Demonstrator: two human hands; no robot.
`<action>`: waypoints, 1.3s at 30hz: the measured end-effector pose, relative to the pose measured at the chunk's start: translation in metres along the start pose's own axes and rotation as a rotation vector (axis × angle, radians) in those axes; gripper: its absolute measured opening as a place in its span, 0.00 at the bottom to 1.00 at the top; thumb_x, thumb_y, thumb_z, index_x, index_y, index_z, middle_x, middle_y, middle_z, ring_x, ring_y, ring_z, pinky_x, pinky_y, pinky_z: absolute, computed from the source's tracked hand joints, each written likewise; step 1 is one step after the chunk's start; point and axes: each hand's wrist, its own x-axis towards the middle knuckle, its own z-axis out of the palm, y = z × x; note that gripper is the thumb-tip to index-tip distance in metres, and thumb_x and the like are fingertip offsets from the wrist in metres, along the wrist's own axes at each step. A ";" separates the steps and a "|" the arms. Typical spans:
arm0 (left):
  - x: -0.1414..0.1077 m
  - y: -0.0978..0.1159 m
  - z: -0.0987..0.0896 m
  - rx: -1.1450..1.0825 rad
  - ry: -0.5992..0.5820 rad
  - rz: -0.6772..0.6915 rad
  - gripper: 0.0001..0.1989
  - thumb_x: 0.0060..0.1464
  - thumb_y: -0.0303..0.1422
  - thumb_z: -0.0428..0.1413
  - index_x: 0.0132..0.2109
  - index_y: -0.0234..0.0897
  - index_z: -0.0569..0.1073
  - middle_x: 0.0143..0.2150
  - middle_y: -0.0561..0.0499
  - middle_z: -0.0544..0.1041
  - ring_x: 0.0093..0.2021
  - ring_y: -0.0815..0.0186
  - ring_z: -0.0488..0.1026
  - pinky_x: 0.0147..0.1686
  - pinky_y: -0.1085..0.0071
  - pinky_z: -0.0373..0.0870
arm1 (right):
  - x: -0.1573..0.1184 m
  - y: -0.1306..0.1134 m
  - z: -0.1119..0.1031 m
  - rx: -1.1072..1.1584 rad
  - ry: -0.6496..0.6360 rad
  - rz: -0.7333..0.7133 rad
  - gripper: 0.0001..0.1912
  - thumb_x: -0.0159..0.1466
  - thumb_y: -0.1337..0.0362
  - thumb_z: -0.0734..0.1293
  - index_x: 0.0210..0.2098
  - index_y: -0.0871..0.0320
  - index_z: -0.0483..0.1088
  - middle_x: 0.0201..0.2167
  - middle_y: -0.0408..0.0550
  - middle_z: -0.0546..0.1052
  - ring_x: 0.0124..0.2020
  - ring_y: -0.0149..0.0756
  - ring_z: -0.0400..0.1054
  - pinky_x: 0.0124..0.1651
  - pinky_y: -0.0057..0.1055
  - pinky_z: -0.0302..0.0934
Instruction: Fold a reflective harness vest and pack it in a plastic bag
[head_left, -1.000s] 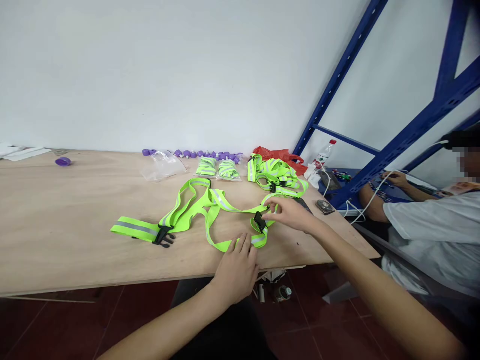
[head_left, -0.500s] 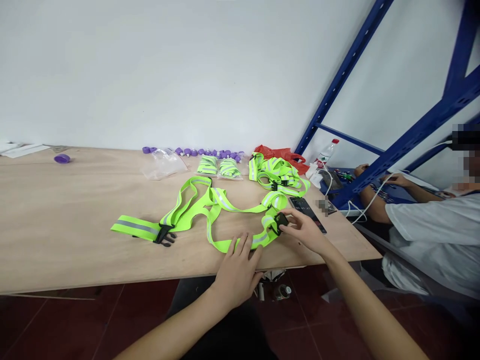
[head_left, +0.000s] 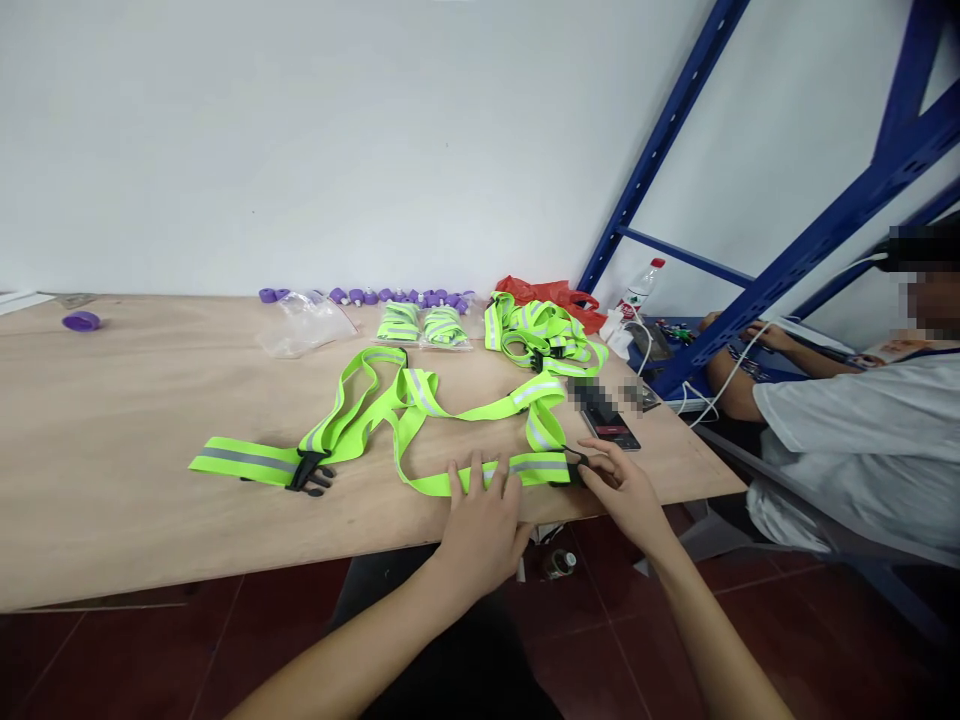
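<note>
A neon-green reflective strap harness (head_left: pixel 330 405) lies spread on the wooden table (head_left: pixel 150 400). My left hand (head_left: pixel 484 520) rests on its lower strap with fingers spread, pressing it flat. At the strap's right end, my right hand (head_left: pixel 619 490) pinches a black buckle (head_left: pixel 576 468), partly hidden by the fingers. Another black buckle (head_left: pixel 309 472) with prongs lies at the harness's left side. Behind it are two bagged folded green straps (head_left: pixel 444 327) and a loose pile of green straps (head_left: pixel 547 330).
Purple caps (head_left: pixel 367 296), a clear plastic bag (head_left: pixel 304 325) and a red bag (head_left: pixel 551 292) line the back. A phone (head_left: pixel 611 425) lies beyond my right hand. A bottle (head_left: pixel 643 285) stands near a blue rack (head_left: pixel 660 140). A person in a white shirt (head_left: pixel 862 420) sits at right.
My right hand has brought the black buckle down toward the table's front edge, and the lower strap now lies straighter. My left hand still rests on the strap. The view has shifted slightly.
</note>
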 end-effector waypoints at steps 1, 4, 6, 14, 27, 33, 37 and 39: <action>0.003 0.000 0.001 -0.011 0.014 0.022 0.26 0.66 0.45 0.48 0.65 0.36 0.64 0.71 0.41 0.61 0.71 0.37 0.51 0.64 0.27 0.46 | 0.000 -0.002 -0.001 -0.019 0.002 -0.001 0.23 0.64 0.49 0.66 0.54 0.53 0.65 0.31 0.47 0.75 0.38 0.43 0.72 0.46 0.39 0.67; 0.008 -0.001 0.007 -0.019 0.058 0.140 0.30 0.68 0.47 0.44 0.71 0.41 0.53 0.73 0.44 0.56 0.72 0.43 0.50 0.66 0.30 0.45 | 0.002 -0.008 -0.002 -0.037 0.016 -0.024 0.23 0.65 0.48 0.66 0.53 0.54 0.67 0.28 0.44 0.72 0.34 0.39 0.69 0.40 0.34 0.67; 0.009 -0.003 0.009 -0.002 0.053 0.202 0.30 0.69 0.48 0.42 0.72 0.43 0.53 0.73 0.45 0.55 0.72 0.44 0.50 0.65 0.30 0.46 | 0.004 -0.011 -0.003 -0.016 0.036 -0.055 0.22 0.65 0.49 0.66 0.52 0.55 0.67 0.29 0.44 0.71 0.33 0.37 0.68 0.38 0.32 0.66; 0.004 -0.009 0.004 0.004 -0.011 0.233 0.28 0.68 0.49 0.43 0.69 0.44 0.59 0.72 0.47 0.60 0.71 0.47 0.54 0.66 0.30 0.47 | 0.014 -0.015 -0.012 0.207 0.213 -0.055 0.20 0.63 0.49 0.70 0.46 0.55 0.68 0.29 0.43 0.72 0.20 0.31 0.66 0.25 0.29 0.65; 0.011 0.003 0.007 -0.093 -0.019 0.222 0.23 0.65 0.42 0.52 0.59 0.29 0.69 0.69 0.36 0.62 0.70 0.47 0.57 0.69 0.49 0.54 | 0.021 -0.025 -0.023 0.073 0.051 0.098 0.32 0.57 0.36 0.70 0.42 0.58 0.75 0.36 0.53 0.78 0.33 0.42 0.74 0.30 0.34 0.74; 0.014 -0.005 0.009 -0.188 0.030 0.272 0.21 0.65 0.40 0.53 0.59 0.32 0.68 0.67 0.38 0.66 0.69 0.52 0.60 0.69 0.54 0.55 | 0.006 -0.038 -0.003 0.003 -0.242 -0.063 0.25 0.61 0.46 0.72 0.52 0.53 0.75 0.53 0.55 0.76 0.55 0.50 0.71 0.61 0.49 0.65; 0.012 -0.013 -0.004 -0.223 0.067 0.272 0.15 0.67 0.35 0.50 0.56 0.36 0.70 0.60 0.43 0.73 0.64 0.55 0.67 0.68 0.51 0.57 | 0.004 -0.043 -0.004 -0.163 -0.400 -0.151 0.21 0.64 0.55 0.70 0.55 0.50 0.75 0.63 0.53 0.68 0.65 0.51 0.61 0.68 0.51 0.54; 0.012 -0.015 -0.008 -0.219 0.078 0.258 0.14 0.66 0.33 0.51 0.56 0.37 0.71 0.59 0.43 0.74 0.63 0.55 0.67 0.67 0.50 0.58 | 0.005 -0.044 -0.007 -0.214 -0.481 -0.146 0.23 0.64 0.60 0.67 0.59 0.48 0.72 0.67 0.51 0.61 0.68 0.51 0.55 0.70 0.51 0.51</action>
